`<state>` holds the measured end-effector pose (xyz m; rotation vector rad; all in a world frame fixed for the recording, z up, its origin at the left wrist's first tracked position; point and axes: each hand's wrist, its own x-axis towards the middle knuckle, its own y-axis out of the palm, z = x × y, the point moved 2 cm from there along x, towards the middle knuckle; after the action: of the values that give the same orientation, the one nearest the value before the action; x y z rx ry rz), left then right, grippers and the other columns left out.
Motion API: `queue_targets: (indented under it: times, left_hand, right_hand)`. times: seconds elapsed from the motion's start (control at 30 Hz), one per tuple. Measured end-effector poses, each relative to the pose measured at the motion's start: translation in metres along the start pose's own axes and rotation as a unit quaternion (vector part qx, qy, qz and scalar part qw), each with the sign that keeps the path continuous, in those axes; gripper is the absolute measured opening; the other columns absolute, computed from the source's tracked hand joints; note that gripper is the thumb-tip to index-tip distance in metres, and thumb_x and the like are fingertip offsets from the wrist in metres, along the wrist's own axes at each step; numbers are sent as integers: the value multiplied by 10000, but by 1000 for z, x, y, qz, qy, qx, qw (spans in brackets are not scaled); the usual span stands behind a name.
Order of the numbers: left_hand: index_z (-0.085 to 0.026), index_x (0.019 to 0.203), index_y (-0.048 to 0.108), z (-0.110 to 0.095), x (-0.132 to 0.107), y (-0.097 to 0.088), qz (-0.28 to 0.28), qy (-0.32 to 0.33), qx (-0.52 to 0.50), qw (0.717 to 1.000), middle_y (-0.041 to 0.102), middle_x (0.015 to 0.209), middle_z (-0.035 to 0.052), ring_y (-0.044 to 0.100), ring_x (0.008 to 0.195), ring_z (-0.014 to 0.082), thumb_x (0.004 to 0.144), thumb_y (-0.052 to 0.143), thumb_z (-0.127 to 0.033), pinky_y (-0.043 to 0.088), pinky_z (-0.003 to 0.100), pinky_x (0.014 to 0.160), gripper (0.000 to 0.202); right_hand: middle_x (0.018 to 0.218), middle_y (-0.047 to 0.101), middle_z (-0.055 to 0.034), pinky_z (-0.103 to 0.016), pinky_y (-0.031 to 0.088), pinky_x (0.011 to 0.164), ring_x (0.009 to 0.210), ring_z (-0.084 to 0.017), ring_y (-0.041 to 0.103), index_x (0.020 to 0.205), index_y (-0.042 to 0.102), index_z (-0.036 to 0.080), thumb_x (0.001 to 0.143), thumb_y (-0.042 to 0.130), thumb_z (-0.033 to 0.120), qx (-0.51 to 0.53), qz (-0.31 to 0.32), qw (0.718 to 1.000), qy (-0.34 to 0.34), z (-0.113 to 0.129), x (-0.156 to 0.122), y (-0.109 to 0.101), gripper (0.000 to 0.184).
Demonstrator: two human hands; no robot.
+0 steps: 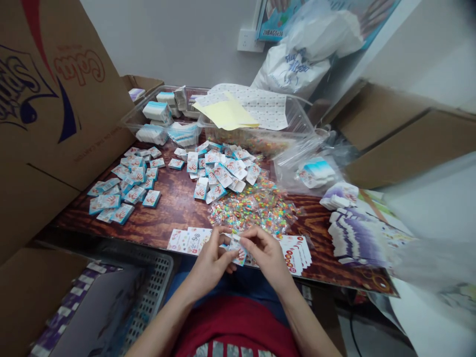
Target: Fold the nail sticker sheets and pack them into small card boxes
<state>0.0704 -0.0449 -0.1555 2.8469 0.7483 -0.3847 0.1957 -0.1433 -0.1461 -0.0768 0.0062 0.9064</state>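
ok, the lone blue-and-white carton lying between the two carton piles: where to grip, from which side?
I'd pinch the left and right ends of that carton, coming down from the near side. It lies flat, tabletop shows bare in front, and a neighbouring carton crowds its far edge.

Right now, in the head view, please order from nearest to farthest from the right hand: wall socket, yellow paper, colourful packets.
1. Colourful packets, just beyond the right hand.
2. Yellow paper, farther back.
3. Wall socket, high at the back.
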Motion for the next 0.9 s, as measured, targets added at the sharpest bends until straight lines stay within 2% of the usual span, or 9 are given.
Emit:
queue_targets:
  times: [0.13, 0.3, 0.43, 0.57, 0.63, 0.73, 0.83, 0.9]
  left_hand:
    - [-266, 1209, 417, -4, -1, -1, 14, 0, 35, 999, 512, 1028, 0, 613, 577, 62, 874, 603, -299, 497, 186, 516, 385]
    - [-280, 1267, 421, -5, -1, 0, 23, -1, 33, 999, 513, 1047, 13, 609, 570, 61, 872, 614, -324, 499, 187, 511, 442]
    - [-299, 1310, 417, -3, -3, 1, 14, -3, 17, 1000, 519, 1055, 19, 617, 572, 72, 865, 623, -332, 509, 199, 502, 491]
    - [-343, 1386, 374, -3, -4, 0, 14, 4, -5, 1000, 515, 1070, 17, 630, 582, 74, 891, 587, -351, 519, 201, 503, 539]
    - [-341, 1367, 420, -2, -4, -1, 27, 10, 1, 1000, 517, 1074, 17, 640, 594, 77, 909, 563, -366, 529, 205, 517, 481]
    - [-283, 1236, 542, 1, -5, 0, 53, 11, 7, 999, 522, 1054, 15, 649, 608, 84, 913, 557, -369, 538, 209, 544, 334]
    - [-247, 1157, 568, 5, -7, -3, 65, -12, 5, 998, 525, 1008, 8, 626, 563, 76, 893, 576, -356, 517, 203, 513, 285]
    - [-236, 1164, 564, 3, -7, -16, 41, -19, 23, 999, 543, 971, 8, 597, 529, 70, 886, 571, -353, 494, 198, 485, 302]
  right_hand:
    - [686, 577, 14, -256, 394, 589, 634, -149, 498, 751, 633, 203, 759, 735, 387, 56, -32, 996, 63, -9, 2, -1, 210]
    - [594, 522, 31, -250, 353, 542, 572, -135, 438, 667, 614, 197, 687, 761, 416, 85, -69, 991, 82, -8, 5, -2, 264]
    - [604, 527, 31, -255, 349, 556, 578, -134, 440, 656, 614, 195, 690, 768, 405, 79, -29, 993, 84, -6, 5, -5, 263]
    - [670, 547, 17, -268, 369, 617, 650, -151, 477, 700, 642, 198, 809, 692, 396, 42, 17, 998, 49, -2, 1, -9, 231]
    - [720, 567, 8, -277, 382, 657, 696, -160, 501, 744, 663, 207, 856, 647, 374, 10, 18, 1000, 14, 1, -1, -9, 201]
    - [750, 572, 3, -280, 400, 677, 730, -171, 527, 771, 673, 218, 869, 634, 342, -43, 21, 999, -21, 3, -5, -5, 163]
    - [709, 571, 3, -279, 420, 635, 691, -175, 537, 756, 674, 221, 872, 634, 380, -47, 44, 998, 5, -3, -10, 1, 201]
    - [737, 627, -11, -289, 460, 635, 698, -192, 578, 807, 695, 227, 859, 646, 440, -17, 24, 998, 47, -13, -14, 2, 224]
